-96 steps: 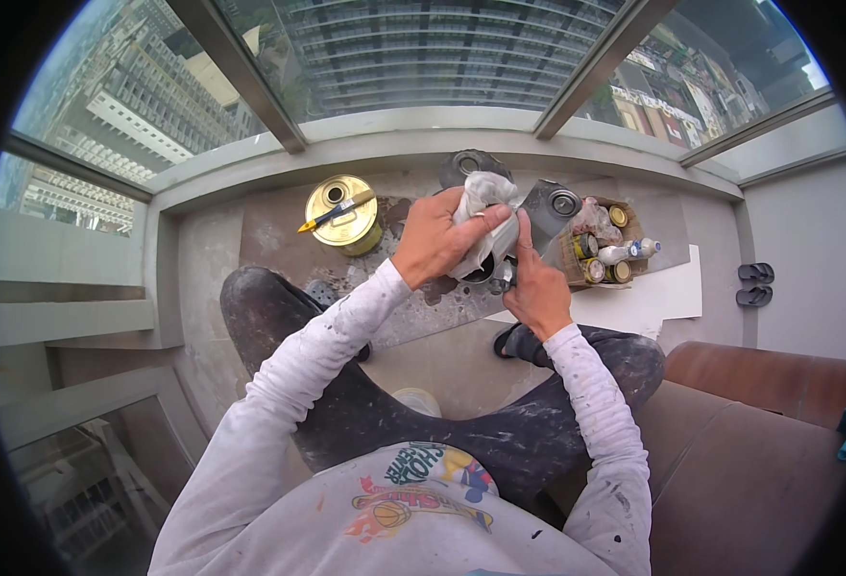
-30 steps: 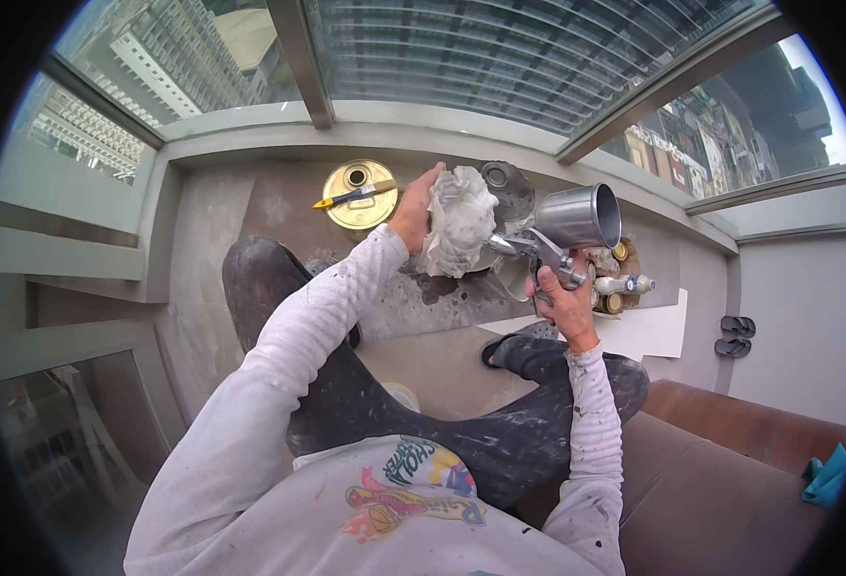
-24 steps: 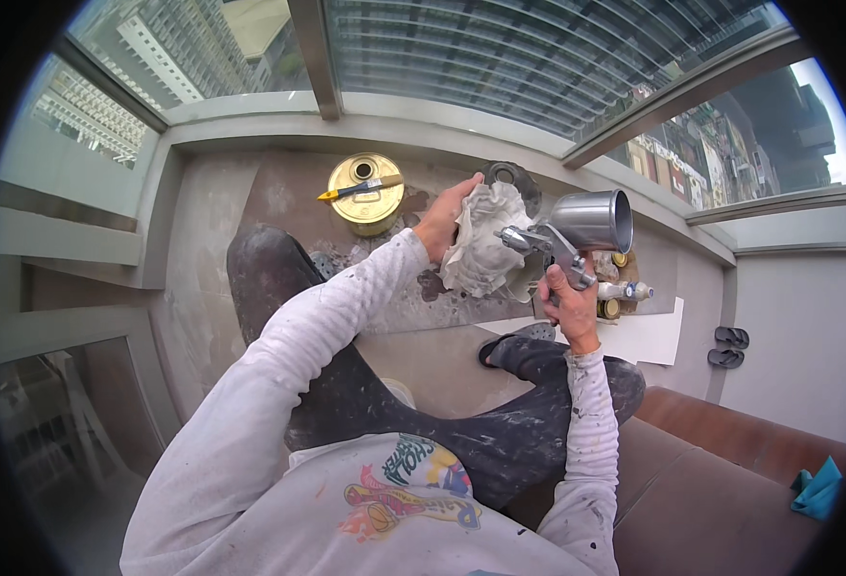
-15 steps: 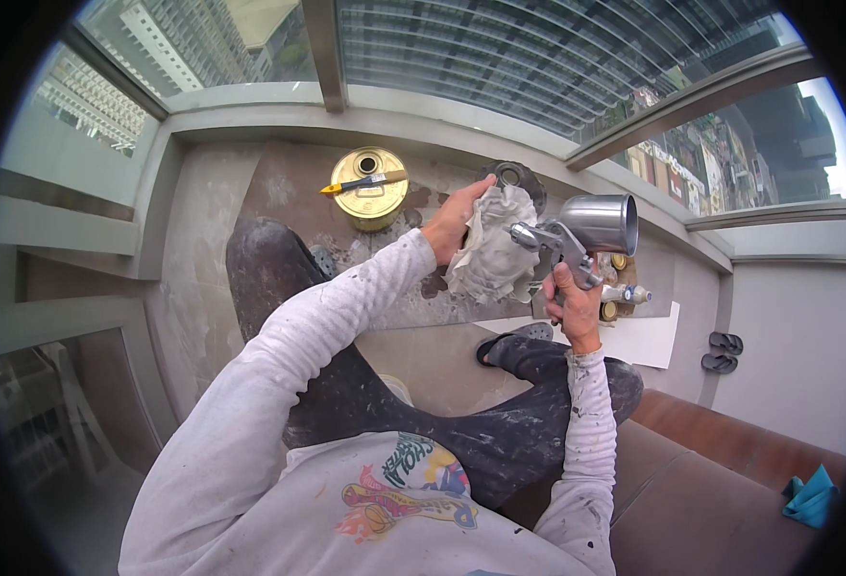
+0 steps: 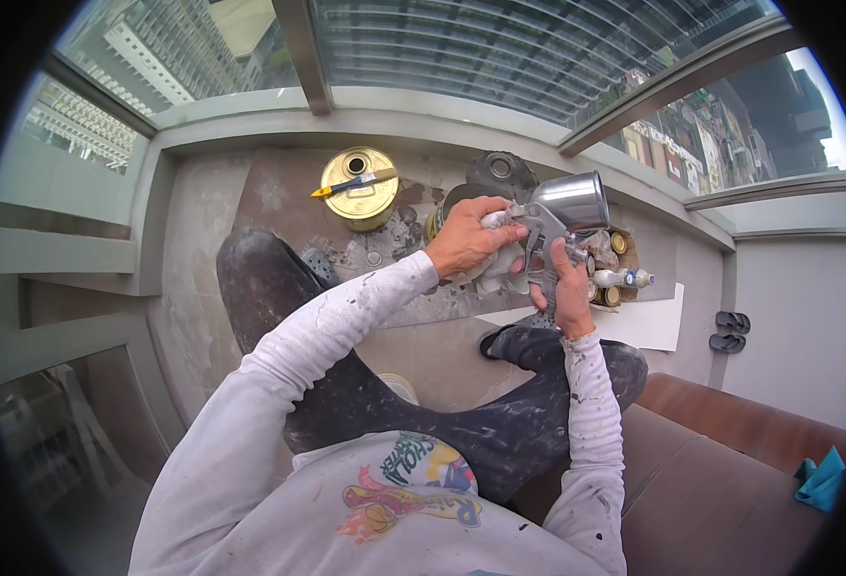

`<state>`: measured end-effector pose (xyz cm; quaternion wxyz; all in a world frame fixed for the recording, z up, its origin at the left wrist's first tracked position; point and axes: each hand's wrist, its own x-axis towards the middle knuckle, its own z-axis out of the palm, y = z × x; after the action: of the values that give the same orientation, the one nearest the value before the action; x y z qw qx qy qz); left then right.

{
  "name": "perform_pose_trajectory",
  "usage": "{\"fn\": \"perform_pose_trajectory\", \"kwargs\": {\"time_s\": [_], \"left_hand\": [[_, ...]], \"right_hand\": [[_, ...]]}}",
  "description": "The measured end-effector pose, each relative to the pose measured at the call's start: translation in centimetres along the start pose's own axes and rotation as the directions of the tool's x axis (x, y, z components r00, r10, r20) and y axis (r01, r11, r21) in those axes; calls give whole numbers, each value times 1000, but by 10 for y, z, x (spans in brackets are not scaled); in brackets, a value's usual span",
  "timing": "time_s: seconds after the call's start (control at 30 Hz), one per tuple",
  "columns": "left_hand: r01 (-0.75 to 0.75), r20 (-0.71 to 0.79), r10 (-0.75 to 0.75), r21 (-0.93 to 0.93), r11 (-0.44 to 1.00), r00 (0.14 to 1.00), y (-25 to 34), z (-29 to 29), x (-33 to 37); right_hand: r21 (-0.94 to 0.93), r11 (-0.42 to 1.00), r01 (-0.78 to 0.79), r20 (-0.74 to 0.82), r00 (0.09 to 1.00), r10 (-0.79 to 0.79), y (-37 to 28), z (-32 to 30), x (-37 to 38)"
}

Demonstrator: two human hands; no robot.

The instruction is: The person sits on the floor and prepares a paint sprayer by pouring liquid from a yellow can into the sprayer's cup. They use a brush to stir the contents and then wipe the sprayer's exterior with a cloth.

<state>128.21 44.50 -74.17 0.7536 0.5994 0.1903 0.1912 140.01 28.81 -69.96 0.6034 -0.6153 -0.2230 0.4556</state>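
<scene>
My right hand [image 5: 570, 293] grips the handle of a metal spray gun [image 5: 550, 235] with a shiny cup [image 5: 571, 200] on top. My left hand [image 5: 465, 236] holds a crumpled white rag [image 5: 500, 271] pressed against the gun's body, just left of the cup. Both hands are raised over my crossed legs in dark, paint-marked trousers.
A gold round tin [image 5: 359, 185] with a small yellow-handled brush [image 5: 354, 182] across it stands on the floor ahead. A box of small bottles and tins [image 5: 613, 271] and a white sheet [image 5: 642, 324] lie right. Slippers [image 5: 732, 331] sit far right. Windows rise ahead.
The rag was spread loosely over the gun; my left hand has bunched it and moved it down against the gun body. The gun has stayed in my right hand.
</scene>
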Motion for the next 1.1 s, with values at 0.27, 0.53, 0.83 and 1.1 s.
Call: {"fn": "perform_pose_trajectory", "kwargs": {"time_s": [0.27, 0.53, 0.83, 1.1], "left_hand": [[-38, -268, 72, 133, 990, 961, -19, -5, 11], [160, -208, -288, -476, 865, 935, 14, -73, 43], [-175, -199, 399, 667, 724, 895, -8, 37, 3], [-134, -49, 160, 343, 930, 986, 19, 21, -6]], "right_hand": [[101, 987, -124, 41, 992, 120, -7, -2, 0], [18, 999, 28, -216, 976, -23, -13, -11, 5], [-284, 941, 185, -306, 912, -272, 15, 25, 25], [44, 999, 29, -283, 959, -16, 2, -2, 32]]}}
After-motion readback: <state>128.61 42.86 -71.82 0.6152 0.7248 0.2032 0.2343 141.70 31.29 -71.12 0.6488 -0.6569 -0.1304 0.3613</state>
